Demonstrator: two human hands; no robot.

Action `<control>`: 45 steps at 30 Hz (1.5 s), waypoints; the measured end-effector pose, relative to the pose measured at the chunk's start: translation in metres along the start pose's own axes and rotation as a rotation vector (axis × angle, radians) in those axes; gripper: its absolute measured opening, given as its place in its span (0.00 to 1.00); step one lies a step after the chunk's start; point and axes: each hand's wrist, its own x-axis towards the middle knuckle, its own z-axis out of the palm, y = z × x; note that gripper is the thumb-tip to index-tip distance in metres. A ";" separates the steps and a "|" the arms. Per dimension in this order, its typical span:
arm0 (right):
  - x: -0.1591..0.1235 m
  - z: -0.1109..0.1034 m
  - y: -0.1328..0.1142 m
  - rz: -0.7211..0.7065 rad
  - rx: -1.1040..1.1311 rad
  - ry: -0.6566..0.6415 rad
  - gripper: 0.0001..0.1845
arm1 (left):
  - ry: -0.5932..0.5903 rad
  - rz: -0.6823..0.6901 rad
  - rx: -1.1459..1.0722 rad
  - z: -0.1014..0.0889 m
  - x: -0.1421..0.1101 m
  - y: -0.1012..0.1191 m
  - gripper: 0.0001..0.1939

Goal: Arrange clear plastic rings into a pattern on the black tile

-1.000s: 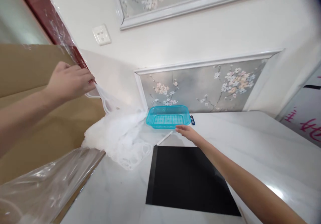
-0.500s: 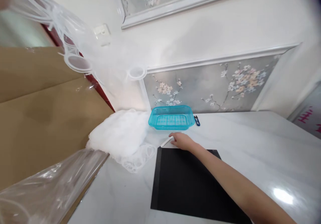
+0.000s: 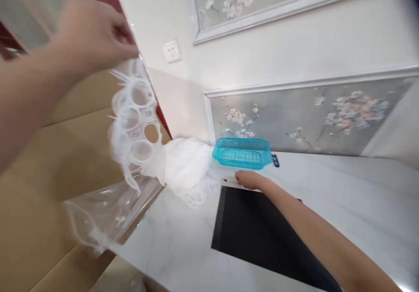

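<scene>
- The left hand [image 3: 94, 32] is raised high at the upper left, fingers pinched together on the top edge of a white mesh net [image 3: 137, 126] — a high grip lets the fabric hang free and show its row of ring-shaped hoops.
- The net drops from that pinch in a blurred strand, then trails down to a bunched white heap [image 3: 188, 167] lying on the marble table [image 3: 343, 196] beside the wall; part of the net is lifted, the rest lies piled on the surface.
- The right hand [image 3: 250, 180] is stretched forward and laid flat, palm down, on the table just beyond the far edge of a black mat [image 3: 262, 231]. It seems to press on a thin white strip, which is mostly hidden under it, so whether the fingers actually close on anything cannot be told.
- The flat hand likely serves as an anchor — steadying things on the table while the other hand lifts.
- Just behind the right hand stands a turquoise plastic basket [image 3: 242, 152], close to the wall, with a small dark blue tool [image 3: 276, 160] at its right end.
- At the left, clear plastic wrap [image 3: 101, 211] hangs off the table's edge against brown cardboard [image 3: 49, 187].
</scene>
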 end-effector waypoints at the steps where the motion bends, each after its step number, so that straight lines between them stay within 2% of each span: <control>1: -0.008 -0.001 0.002 -0.010 0.034 0.037 0.02 | 0.046 0.066 0.040 0.000 -0.007 0.009 0.20; 3: -0.026 -0.005 0.010 -0.027 0.107 0.101 0.06 | 0.102 0.146 -0.076 0.009 -0.019 0.027 0.14; 4: -0.035 -0.007 0.013 -0.032 0.186 0.142 0.09 | 0.160 0.136 -0.170 0.018 -0.025 0.036 0.10; 6: -0.056 -0.014 0.018 0.007 0.707 0.281 0.15 | 0.211 0.117 -0.366 0.038 -0.037 0.055 0.04; 8: -0.083 -0.024 0.016 0.097 1.043 0.443 0.20 | 0.186 0.144 -0.521 0.058 -0.051 0.081 0.02; 9: -0.097 -0.030 0.012 0.150 1.151 0.536 0.21 | 0.169 0.145 -0.565 0.066 -0.059 0.096 0.01; 11: -0.125 -0.046 -0.002 0.231 1.280 0.704 0.22 | 0.060 0.245 -0.628 0.079 -0.074 0.130 0.01; 14: -0.161 -0.069 -0.027 0.232 1.303 0.847 0.23 | -0.025 0.397 -0.737 0.089 -0.093 0.174 0.01; 16: -0.178 -0.081 -0.045 0.198 1.144 0.938 0.22 | -0.024 0.438 -0.796 0.090 -0.099 0.192 0.02; 18: -0.192 -0.088 -0.064 0.183 0.876 1.019 0.22 | -0.005 0.437 -0.838 0.087 -0.101 0.201 0.02; 20: -0.201 -0.091 -0.083 0.161 0.625 1.093 0.23 | -0.003 0.410 -0.870 0.080 -0.100 0.202 0.02; 22: -0.206 -0.089 -0.102 0.125 0.479 1.140 0.28 | -0.033 0.377 -0.900 0.071 -0.100 0.198 0.02; 25: -0.206 -0.081 -0.126 0.072 0.433 1.112 0.29 | -0.067 0.339 -0.930 0.056 -0.106 0.189 0.02; 30: -0.192 -0.059 -0.147 0.035 0.355 1.065 0.23 | -0.138 0.273 -1.001 0.040 -0.120 0.174 0.02; 34: -0.181 -0.047 -0.151 0.056 0.294 1.030 0.17 | -0.162 0.239 -1.040 0.039 -0.125 0.165 0.02; 39: -0.183 -0.048 -0.146 0.111 0.179 0.941 0.08 | -0.134 0.214 -1.025 0.046 -0.122 0.156 0.03; 42: -0.191 -0.049 -0.134 0.152 0.142 0.893 0.05 | -0.134 0.164 -1.028 0.050 -0.117 0.149 0.04; 45: -0.199 -0.049 -0.116 0.226 0.204 0.832 0.04 | -0.130 0.117 -1.040 0.051 -0.112 0.142 0.03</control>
